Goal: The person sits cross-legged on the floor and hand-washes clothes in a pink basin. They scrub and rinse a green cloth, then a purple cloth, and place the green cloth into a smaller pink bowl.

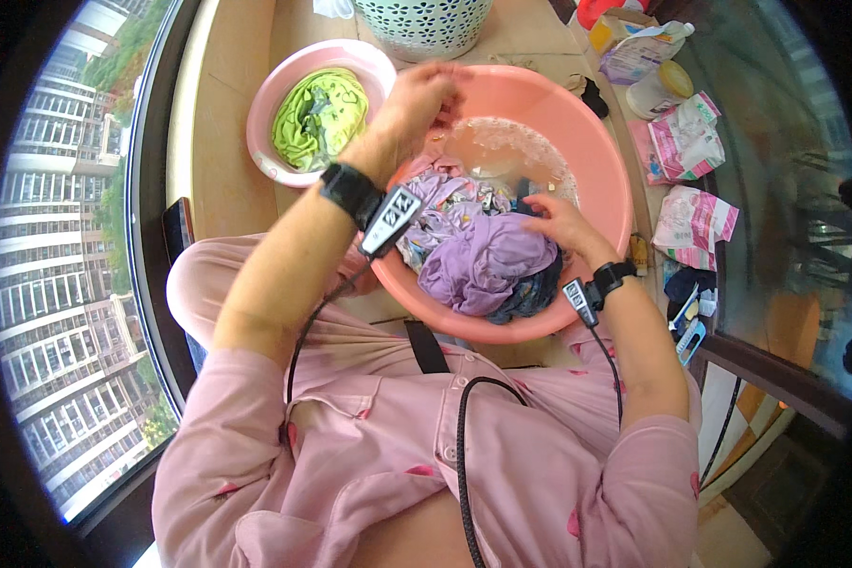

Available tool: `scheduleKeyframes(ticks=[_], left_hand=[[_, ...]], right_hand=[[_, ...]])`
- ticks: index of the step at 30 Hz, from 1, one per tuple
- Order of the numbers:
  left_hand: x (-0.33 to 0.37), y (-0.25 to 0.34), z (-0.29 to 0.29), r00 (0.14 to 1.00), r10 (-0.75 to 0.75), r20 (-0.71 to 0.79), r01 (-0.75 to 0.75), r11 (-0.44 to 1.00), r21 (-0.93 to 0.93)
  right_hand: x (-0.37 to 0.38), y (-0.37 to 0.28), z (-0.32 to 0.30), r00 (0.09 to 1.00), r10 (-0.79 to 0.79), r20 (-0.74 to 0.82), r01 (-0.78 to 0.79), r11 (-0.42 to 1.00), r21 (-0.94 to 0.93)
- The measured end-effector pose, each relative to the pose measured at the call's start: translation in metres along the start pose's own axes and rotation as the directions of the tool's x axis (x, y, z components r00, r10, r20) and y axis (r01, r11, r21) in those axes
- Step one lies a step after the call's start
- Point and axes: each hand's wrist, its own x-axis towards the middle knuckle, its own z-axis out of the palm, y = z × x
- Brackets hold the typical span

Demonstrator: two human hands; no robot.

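Note:
A large orange-pink basin (608, 170) holds soapy water with foam and a heap of wet laundry. On top of the heap lies a bunched purple garment (488, 260), with a lilac patterned garment (435, 204) beside it and dark cloth (530, 298) beneath. My left hand (426, 99) is over the basin's far left rim, fingers loosely bent and slightly blurred, with nothing visible in them. At the right edge of the purple garment, my right hand (570, 229) has its fingers apart, the tips by the cloth.
A smaller pink basin (260, 142) with a lime-green garment (322, 114) stands at the far left. Behind is a pale green perforated basket (421, 28). Pink-and-white packets (686, 137) and a lidded tub (660, 90) line the right side. A window is on the left.

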Motion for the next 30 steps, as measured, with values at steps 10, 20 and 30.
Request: scheduleKeyframes(ticks=[10,20,30], left_hand=[[-0.021,-0.127,-0.050,0.973,-0.112,0.201,-0.140,0.405,0.904],[-0.015,-0.172,-0.069,0.895,-0.297,0.334,-0.247,0.295,0.923],[-0.017,-0.154,-0.052,0.920,-0.239,0.312,-0.274,0.180,0.945]], right_hand=[[-0.015,-0.063,0.030,0.979,-0.120,0.163,0.190,0.822,-0.536],[-0.042,-0.063,-0.033,0.924,-0.048,0.379,0.070,0.996,-0.046],[-0.069,-0.051,-0.044,0.896,0.099,0.433,-0.009,0.978,-0.206]])
